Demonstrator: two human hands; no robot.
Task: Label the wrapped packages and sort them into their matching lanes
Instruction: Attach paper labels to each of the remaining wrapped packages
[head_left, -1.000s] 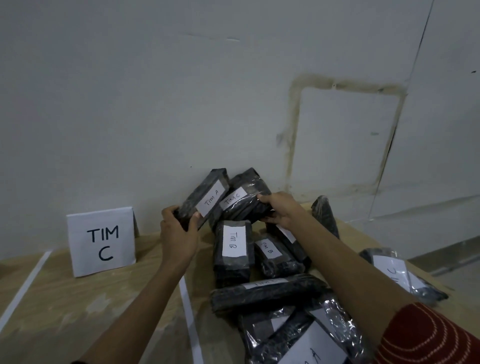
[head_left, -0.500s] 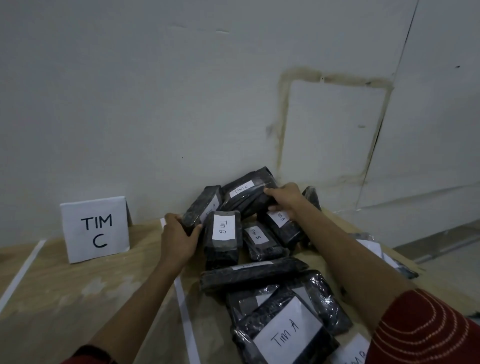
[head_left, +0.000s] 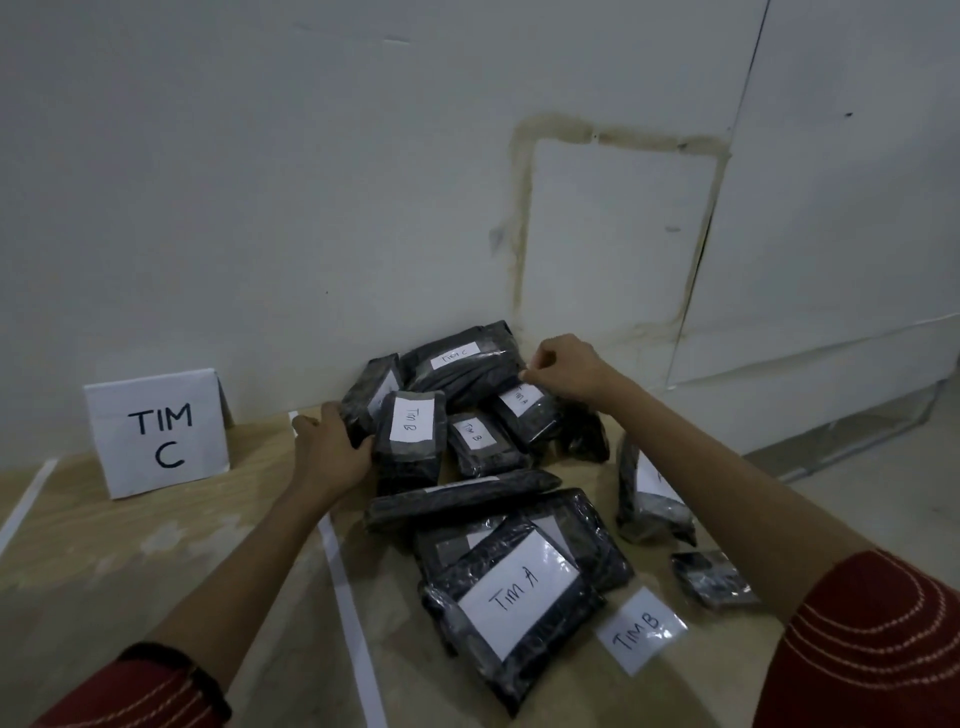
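Observation:
Several black wrapped packages with white labels lie piled on the wooden table (head_left: 156, 545) against the wall. My left hand (head_left: 332, 452) grips the lower end of a package leaning on the wall (head_left: 371, 392); its label is partly hidden. Beside it stands a TIM B package (head_left: 410, 431). A TIM C package (head_left: 462, 364) lies on top of the pile. My right hand (head_left: 566, 364) is at its right end with thumb and fingers curled together, just above a TIM A package (head_left: 524, 410). Whether it pinches the wrap is unclear.
A folded white TIM C sign (head_left: 156, 431) stands at the back left. White tape strips (head_left: 348, 597) mark the lanes. A large TIM A package (head_left: 514, 597) and a loose TIM B label (head_left: 639, 629) lie near me. More packages (head_left: 649, 493) sit at the right.
The TIM C package has come down onto the top of the pile. My right hand has slid off its top to its right end. My left hand has lowered the leaning package.

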